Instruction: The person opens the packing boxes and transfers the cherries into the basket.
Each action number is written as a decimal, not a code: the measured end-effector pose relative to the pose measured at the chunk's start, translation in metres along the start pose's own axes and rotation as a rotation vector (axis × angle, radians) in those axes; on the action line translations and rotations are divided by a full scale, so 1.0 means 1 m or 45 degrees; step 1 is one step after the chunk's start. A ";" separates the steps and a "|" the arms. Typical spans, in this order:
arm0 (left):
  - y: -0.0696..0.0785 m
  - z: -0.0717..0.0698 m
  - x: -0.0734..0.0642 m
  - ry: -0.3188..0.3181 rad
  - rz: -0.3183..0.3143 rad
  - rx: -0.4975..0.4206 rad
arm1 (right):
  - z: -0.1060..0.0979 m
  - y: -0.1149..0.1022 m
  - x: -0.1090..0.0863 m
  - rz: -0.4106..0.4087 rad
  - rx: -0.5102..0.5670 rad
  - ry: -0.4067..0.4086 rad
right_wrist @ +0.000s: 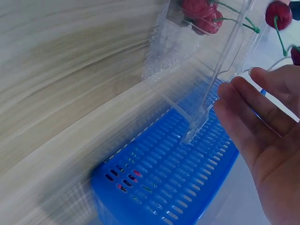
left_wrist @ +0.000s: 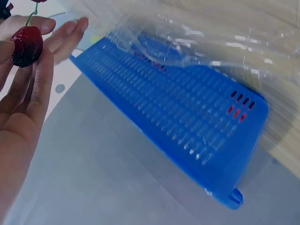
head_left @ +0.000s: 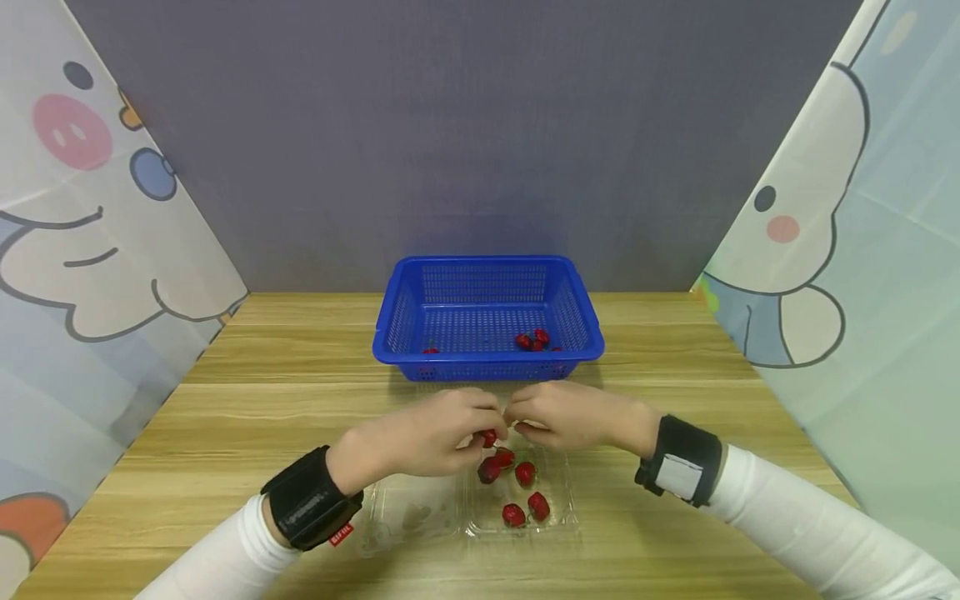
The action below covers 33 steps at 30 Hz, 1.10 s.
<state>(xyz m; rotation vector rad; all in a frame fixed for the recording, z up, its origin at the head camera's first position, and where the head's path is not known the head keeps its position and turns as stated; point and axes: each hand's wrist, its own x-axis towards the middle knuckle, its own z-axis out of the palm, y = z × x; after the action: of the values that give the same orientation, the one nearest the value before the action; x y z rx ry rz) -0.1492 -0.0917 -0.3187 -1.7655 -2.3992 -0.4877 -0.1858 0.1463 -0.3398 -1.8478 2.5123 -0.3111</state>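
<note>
My left hand (head_left: 446,429) pinches a dark red cherry (left_wrist: 26,46) between thumb and fingers, above the clear plastic clamshell box (head_left: 564,500). A thin green stem rises from this cherry in the left wrist view, toward a second red one at the top edge. My right hand (head_left: 573,414) hovers just opposite, its fingertips close to the left ones. Its fingers are loosely bent and nothing shows between them in the right wrist view. Several red cherries (head_left: 526,474) lie in the box's right half. The box's clear left half (head_left: 416,508) lies flat beside it.
Behind the hands stands a blue perforated basket (head_left: 487,357), with a few red cherries (head_left: 542,336) at its near right and another at the near left. The wood-grain table (head_left: 300,367) ends at a grey back panel (head_left: 480,150). Cartoon-printed sheets (head_left: 810,250) flank both sides.
</note>
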 end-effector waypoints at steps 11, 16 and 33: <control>-0.004 -0.018 -0.004 0.078 -0.010 -0.020 | 0.001 -0.010 0.000 0.029 0.025 -0.062; -0.006 -0.025 -0.005 0.115 -0.013 -0.018 | 0.003 -0.013 -0.001 0.076 0.115 -0.013; -0.010 -0.038 -0.013 0.168 0.000 -0.050 | 0.006 -0.010 -0.001 0.243 0.314 0.016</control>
<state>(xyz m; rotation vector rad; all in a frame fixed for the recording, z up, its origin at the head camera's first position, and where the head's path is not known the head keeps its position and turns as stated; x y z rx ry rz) -0.1579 -0.1184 -0.2886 -1.6919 -2.3153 -0.6340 -0.1751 0.1431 -0.3441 -1.5100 2.4989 -0.5974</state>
